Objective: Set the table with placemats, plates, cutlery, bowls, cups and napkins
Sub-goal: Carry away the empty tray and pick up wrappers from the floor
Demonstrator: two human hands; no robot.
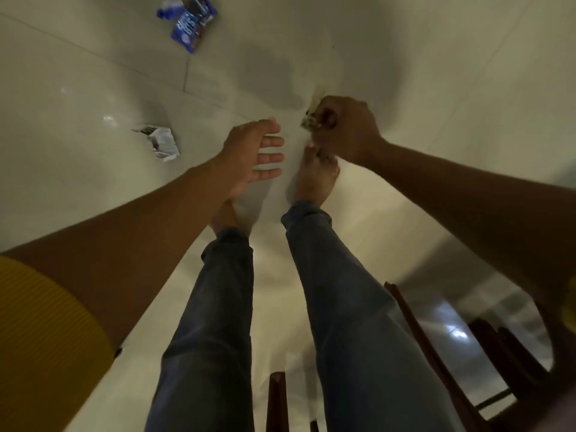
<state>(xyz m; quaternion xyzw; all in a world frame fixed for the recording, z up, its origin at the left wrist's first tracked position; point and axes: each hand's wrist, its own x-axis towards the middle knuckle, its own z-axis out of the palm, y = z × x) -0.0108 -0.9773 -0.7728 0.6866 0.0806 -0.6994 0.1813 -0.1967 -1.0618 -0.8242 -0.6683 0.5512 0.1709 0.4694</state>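
Head view looks straight down at a glossy pale tiled floor (93, 98), with the person's two bare arms reaching toward it. At the lower left edge a ribbed mustard-yellow sleeve (40, 332) covers the upper part of the left arm. At the upper left of the frame lies a crumpled blue and white foil wrapper (188, 23), its long axis running from upper right down to lower left. Below it, at left of centre, sits a smaller torn silver-grey wrapper (162, 140), lying loose on the tiles and apart from both hands.

Near the middle, the left hand (249, 154) is spread and slack, palm turned toward the right, fingers pointing to the right side of the frame, grasping nothing. Under it stand two legs in faded blue denim jeans (336, 291) with bare feet (314, 179) on the tiles, toes pointing to the top of the frame.

Right of centre, the right hand (346, 127) is curled closed around a small pale item with a dark speckled pattern (311, 118). Only its left end shows beyond the knuckles; it is blurred, so what it is I cannot tell. The visible part runs roughly up and down the frame.

At the lower right, dark reddish-brown wooden chair parts (414, 332) rise into view.
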